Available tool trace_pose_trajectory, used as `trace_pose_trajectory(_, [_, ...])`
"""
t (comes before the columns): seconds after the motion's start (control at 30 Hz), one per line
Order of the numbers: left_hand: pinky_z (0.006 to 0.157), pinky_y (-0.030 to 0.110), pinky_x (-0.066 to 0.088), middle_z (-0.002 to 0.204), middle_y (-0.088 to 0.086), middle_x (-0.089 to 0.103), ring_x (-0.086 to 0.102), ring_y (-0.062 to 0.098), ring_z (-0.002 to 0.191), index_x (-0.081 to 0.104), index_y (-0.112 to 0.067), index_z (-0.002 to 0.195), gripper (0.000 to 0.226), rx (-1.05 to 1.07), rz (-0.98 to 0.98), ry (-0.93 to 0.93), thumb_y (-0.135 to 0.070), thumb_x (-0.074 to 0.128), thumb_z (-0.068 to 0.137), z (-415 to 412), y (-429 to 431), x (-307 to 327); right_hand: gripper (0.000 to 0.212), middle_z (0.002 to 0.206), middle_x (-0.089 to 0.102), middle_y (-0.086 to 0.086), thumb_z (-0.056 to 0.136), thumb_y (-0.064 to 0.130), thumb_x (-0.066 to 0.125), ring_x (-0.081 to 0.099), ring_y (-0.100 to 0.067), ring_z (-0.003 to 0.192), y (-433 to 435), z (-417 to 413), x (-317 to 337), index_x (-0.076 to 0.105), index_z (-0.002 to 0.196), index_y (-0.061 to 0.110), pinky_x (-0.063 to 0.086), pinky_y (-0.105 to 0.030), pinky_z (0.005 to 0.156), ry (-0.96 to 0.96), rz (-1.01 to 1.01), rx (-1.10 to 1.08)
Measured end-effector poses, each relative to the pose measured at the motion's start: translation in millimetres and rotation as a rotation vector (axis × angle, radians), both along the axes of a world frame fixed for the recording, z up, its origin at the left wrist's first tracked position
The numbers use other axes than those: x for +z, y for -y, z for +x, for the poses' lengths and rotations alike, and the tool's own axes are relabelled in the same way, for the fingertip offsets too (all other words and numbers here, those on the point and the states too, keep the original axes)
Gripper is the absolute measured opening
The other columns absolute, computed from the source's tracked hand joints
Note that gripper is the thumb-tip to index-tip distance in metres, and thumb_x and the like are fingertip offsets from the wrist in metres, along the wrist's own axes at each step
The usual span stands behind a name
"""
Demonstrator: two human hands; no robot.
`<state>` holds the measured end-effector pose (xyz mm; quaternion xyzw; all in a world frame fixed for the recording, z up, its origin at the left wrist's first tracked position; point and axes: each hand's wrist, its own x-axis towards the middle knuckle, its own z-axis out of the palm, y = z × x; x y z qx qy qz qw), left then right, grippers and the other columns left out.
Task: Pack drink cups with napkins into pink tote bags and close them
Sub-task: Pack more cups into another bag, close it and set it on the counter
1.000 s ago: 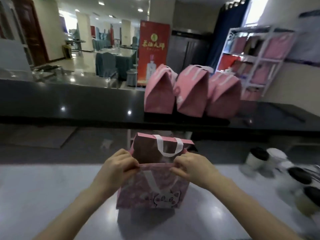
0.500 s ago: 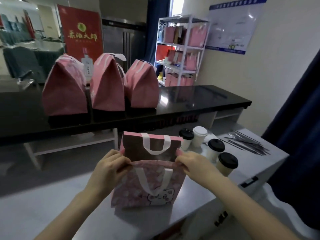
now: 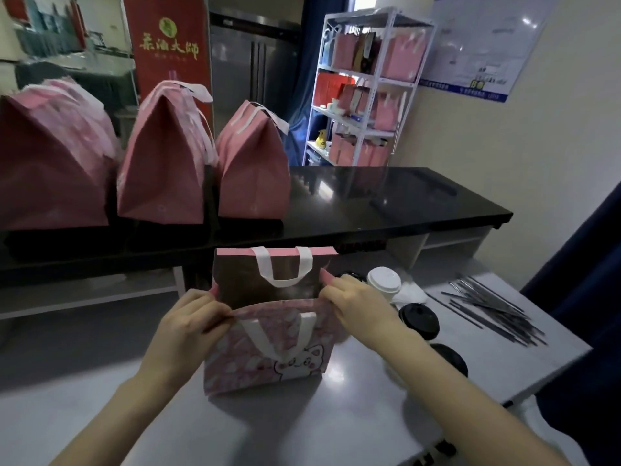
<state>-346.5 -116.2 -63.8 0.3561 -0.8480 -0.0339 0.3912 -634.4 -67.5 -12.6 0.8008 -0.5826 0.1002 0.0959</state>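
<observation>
Boxy pink tote bag (image 3: 242,364), perhaps non-woven fabric

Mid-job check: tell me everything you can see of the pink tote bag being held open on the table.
The pink tote bag stands upright on the grey table, mouth open. It looks like soft non-woven fabric: pink with a pale blotchy print and a cartoon cat face low on the near side; the lining looks dark brown. A white loop handle hangs from each long rim. The left hand pinches the rim at its left corner, the right hand at its right corner. Contents cannot be seen.
</observation>
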Motion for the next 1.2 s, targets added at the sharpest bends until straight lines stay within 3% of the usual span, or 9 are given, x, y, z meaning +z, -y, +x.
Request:
trace_pose_trajectory(0.1, [0.067,0.019,0.045,0.077,-0.005,0.065,0.056,0.013,0.081,0.072,-0.012,0.079,0.016,-0.019,0.033,0.024,-0.014,0.085,0.071,-3.6,4.6,0.5,0.018,0.106,0.066,-0.008,0.086,0.004,0.062,0.058,-0.026,0.095,8.2,-10.3,0.6,0.068,0.103,0.006,0.051,-0.034,0.076,0.102,-0.048,0.07])
trace_pose_trajectory(0.17, [0.068,0.021,0.048,0.079,-0.009,0.064,0.056,0.01,0.082,0.072,-0.015,0.082,0.016,-0.026,0.059,0.036,-0.03,0.075,0.079,-0.9,3.7,2.8,0.017,0.1,0.067,-0.003,0.085,0.012,0.069,0.061,-0.021,0.092,11.2,-22.1,0.2,0.069,0.101,0.008,0.052,-0.03,0.074,0.211,-0.122,0.096])
trace_pose_trajectory(0.33, [0.074,0.024,0.049,0.086,-0.018,0.062,0.058,0.001,0.085,0.067,-0.029,0.093,0.023,-0.021,0.196,-0.004,-0.046,0.055,0.082,4.2,1.6,19.5,0.016,0.1,0.067,0.005,0.089,0.02,0.067,0.06,-0.015,0.094,33.3,-69.5,-9.2,0.069,0.103,0.015,0.05,-0.028,0.08,0.315,-0.147,0.012])
trace_pose_trajectory(0.47, [0.076,0.015,0.047,0.092,-0.012,0.063,0.057,0.0,0.089,0.067,-0.024,0.097,0.014,0.071,0.134,-0.096,-0.027,0.07,0.083,-10.9,21.5,39.2,0.031,0.121,0.057,0.009,0.09,0.036,0.06,0.052,-0.013,0.11,70.2,-105.3,-21.9,0.06,0.12,0.027,0.046,-0.033,0.09,0.134,0.163,-0.179])
trace_pose_trajectory(0.57, [0.089,0.027,0.043,0.104,-0.009,0.062,0.052,0.007,0.101,0.067,-0.019,0.107,0.036,0.153,0.102,-0.027,-0.008,0.078,0.075,-23.6,45.4,50.7,0.055,0.136,0.045,0.006,0.084,0.04,0.064,0.048,-0.019,0.115,95.1,-116.9,-34.1,0.047,0.135,0.031,0.041,-0.029,0.091,0.038,0.338,-0.192])
trace_pose_trajectory(0.73, [0.111,0.044,0.033,0.135,-0.012,0.05,0.037,0.013,0.132,0.055,-0.031,0.13,0.065,0.143,0.233,0.282,-0.035,0.082,0.072,-35.1,63.7,48.4,0.089,0.147,0.034,0.001,0.07,0.047,0.073,0.039,-0.025,0.13,131.4,-128.8,-52.7,0.029,0.146,0.036,0.034,-0.035,0.104,-0.159,0.441,-0.106])
trace_pose_trajectory(0.87, [0.119,0.046,0.019,0.152,-0.02,0.028,0.015,0.006,0.144,0.037,-0.043,0.141,0.078,0.166,0.316,0.368,-0.059,0.071,0.073,-46.8,53.5,33.3,0.093,0.144,0.036,-0.002,0.07,0.048,0.074,0.043,-0.028,0.126,153.2,-138.5,-66.1,0.024,0.148,0.037,0.038,-0.037,0.102,-0.248,0.548,-0.056])
trace_pose_trajectory(1.03, [0.117,0.053,-0.015,0.157,-0.024,-0.016,-0.026,0.001,0.142,0.003,-0.049,0.149,0.094,0.313,0.351,0.575,-0.078,0.049,0.072,-65.2,40.7,20.6,0.089,0.142,0.035,0.001,0.073,0.041,0.071,0.05,-0.027,0.117,157.3,-146.6,-72.9,0.025,0.148,0.037,0.047,-0.034,0.09,-0.214,0.596,0.05])
trace_pose_trajectory(1.2, [0.118,0.046,-0.013,0.155,-0.024,-0.025,-0.033,0.002,0.139,-0.008,-0.049,0.147,0.101,0.322,0.397,0.52,-0.074,0.056,0.073,-71.4,30.4,16.4,0.084,0.141,0.036,0.006,0.069,0.039,0.069,0.045,-0.021,0.118,133.3,-141.0,-52.1,0.032,0.144,0.038,0.047,-0.036,0.095,-0.124,0.53,0.117])
